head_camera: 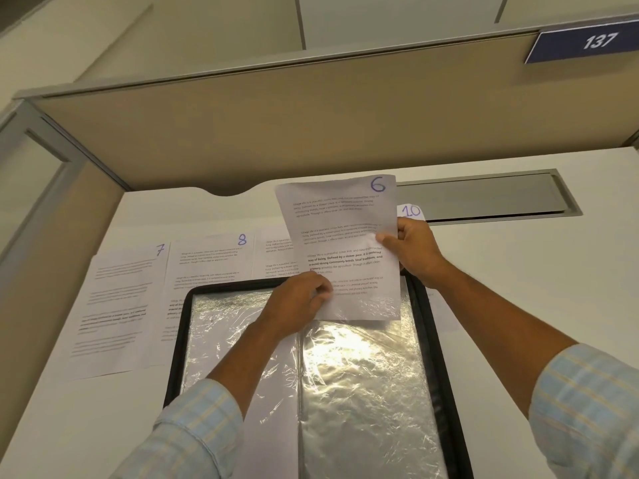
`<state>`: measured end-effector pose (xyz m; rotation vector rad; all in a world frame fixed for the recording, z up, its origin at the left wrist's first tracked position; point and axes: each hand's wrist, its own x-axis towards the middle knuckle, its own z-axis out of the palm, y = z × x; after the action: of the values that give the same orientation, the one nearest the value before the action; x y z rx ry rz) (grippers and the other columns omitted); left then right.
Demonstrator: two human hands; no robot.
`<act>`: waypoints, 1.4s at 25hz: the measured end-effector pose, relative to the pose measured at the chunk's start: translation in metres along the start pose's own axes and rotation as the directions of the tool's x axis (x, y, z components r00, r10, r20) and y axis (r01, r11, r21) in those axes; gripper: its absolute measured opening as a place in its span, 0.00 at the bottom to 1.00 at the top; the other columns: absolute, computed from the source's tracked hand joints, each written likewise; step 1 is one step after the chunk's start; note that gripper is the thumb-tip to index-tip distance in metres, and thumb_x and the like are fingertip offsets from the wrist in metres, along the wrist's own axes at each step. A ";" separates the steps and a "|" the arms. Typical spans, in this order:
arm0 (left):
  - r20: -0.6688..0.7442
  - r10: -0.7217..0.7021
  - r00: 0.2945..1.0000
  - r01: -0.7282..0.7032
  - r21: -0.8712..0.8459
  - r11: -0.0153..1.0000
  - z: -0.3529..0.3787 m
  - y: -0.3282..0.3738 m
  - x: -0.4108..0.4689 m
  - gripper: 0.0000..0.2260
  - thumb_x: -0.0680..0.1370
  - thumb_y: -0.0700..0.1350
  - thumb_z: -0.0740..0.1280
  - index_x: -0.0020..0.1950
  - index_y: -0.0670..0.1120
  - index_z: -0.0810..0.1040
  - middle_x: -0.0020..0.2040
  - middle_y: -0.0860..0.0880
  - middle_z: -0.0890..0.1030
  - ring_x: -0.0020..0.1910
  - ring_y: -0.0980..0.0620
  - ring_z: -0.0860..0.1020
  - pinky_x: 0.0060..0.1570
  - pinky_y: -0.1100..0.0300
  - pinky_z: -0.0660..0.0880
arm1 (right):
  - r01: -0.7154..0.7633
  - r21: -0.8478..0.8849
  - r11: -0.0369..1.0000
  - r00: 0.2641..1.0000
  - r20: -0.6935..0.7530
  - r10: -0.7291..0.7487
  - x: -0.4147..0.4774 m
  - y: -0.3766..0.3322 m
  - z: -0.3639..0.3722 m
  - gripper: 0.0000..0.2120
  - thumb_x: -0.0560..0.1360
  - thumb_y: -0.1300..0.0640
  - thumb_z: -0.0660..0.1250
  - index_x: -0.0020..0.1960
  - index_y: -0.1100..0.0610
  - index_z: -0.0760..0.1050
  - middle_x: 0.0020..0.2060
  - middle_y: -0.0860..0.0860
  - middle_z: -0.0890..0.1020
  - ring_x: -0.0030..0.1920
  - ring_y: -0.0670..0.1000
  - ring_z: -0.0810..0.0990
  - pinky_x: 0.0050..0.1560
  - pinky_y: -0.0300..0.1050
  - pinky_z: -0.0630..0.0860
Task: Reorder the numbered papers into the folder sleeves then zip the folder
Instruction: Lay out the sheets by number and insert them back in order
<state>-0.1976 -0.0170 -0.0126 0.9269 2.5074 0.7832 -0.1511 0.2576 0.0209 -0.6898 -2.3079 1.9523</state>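
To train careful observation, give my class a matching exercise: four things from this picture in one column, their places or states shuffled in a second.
Column one: 1 paper 6; 2 paper 7; 3 paper 10; 4 folder.
Column two: A flat at the left of the desk; B open, clear sleeves showing; C pinched by left hand and right hand; D mostly hidden behind another sheet.
Pairs: 1-C, 2-A, 3-D, 4-B.

You're in an office cubicle, your white desk (518, 271) backed by a beige partition (311, 126), a blue plate (587, 41) reading 137 on its top rail, a grey hatch (484, 197) and a curved notch (224, 192) at the desk's rear.
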 end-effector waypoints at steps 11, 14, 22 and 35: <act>-0.047 -0.042 0.998 0.028 -0.258 0.966 0.012 0.055 0.034 0.01 0.78 0.46 0.76 0.47 0.52 0.85 0.47 0.58 0.84 0.48 0.59 0.80 0.55 0.50 0.79 | -0.037 0.015 0.999 0.995 0.088 0.035 -0.002 0.002 -0.004 0.10 0.81 0.59 0.71 0.61 0.53 0.81 0.54 0.49 0.87 0.48 0.48 0.88 0.42 0.40 0.84; -0.127 -0.085 0.988 0.047 -0.271 0.961 0.016 0.061 0.042 0.04 0.76 0.47 0.77 0.45 0.53 0.83 0.47 0.57 0.82 0.48 0.60 0.80 0.54 0.50 0.80 | -0.098 -0.027 0.995 0.980 0.174 0.101 0.000 0.001 -0.004 0.11 0.80 0.60 0.72 0.62 0.57 0.82 0.56 0.50 0.87 0.50 0.50 0.88 0.44 0.42 0.84; -0.347 -0.076 0.935 0.064 -0.048 0.997 -0.012 0.049 0.099 0.20 0.83 0.50 0.68 0.74 0.52 0.70 0.73 0.50 0.72 0.70 0.48 0.70 0.70 0.48 0.66 | -0.173 -0.011 0.985 0.948 0.270 0.170 -0.014 0.015 -0.012 0.10 0.80 0.61 0.71 0.61 0.56 0.82 0.55 0.48 0.87 0.50 0.50 0.88 0.44 0.41 0.84; 0.062 -0.115 0.991 0.120 -0.080 0.990 -0.012 0.035 0.114 0.06 0.79 0.42 0.74 0.54 0.52 0.87 0.45 0.53 0.85 0.44 0.54 0.82 0.53 0.54 0.79 | -0.246 0.034 0.969 0.969 -0.006 0.246 -0.049 0.051 -0.028 0.07 0.78 0.68 0.71 0.53 0.60 0.81 0.49 0.55 0.87 0.46 0.56 0.88 0.47 0.51 0.87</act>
<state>-0.2690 0.0781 0.0031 0.7549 2.4354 0.8057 -0.0823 0.2716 -0.0091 -1.0252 -2.2738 2.0719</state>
